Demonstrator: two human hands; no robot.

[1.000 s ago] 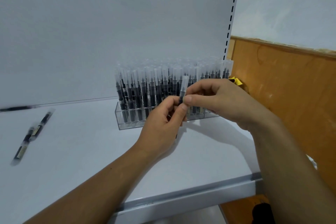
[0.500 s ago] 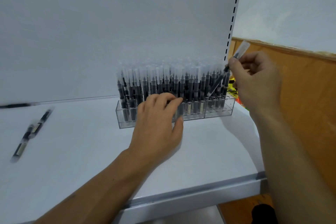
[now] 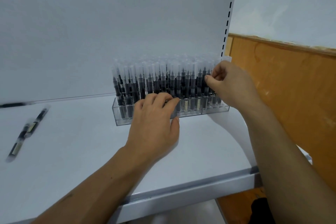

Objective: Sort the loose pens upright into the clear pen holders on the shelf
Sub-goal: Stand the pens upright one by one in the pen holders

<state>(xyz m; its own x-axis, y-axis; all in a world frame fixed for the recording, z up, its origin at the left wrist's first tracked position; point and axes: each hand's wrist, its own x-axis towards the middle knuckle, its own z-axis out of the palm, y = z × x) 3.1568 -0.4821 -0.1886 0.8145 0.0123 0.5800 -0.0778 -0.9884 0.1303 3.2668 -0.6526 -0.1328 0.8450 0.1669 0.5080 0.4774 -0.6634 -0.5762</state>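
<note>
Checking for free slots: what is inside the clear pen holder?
The clear pen holder holds densely packed upright pens with clear caps. The left hand covers its front middle and the right hand its right end, so slots there cannot be seen.

Clear pen holder [image 3: 214, 110] on a white shelf [image 3: 81, 151], full of upright pens [image 3: 163, 82], left hand [image 3: 154, 125] rests fingers on the holder's front middle, right hand [image 3: 231, 83] pinches upright pens at the holder's right end, loose pens [image 3: 27, 131] lie well left of the holder.

A shop: slotted white shelving [image 3: 228, 16] displaying packed pen holders [image 3: 214, 110].
</note>
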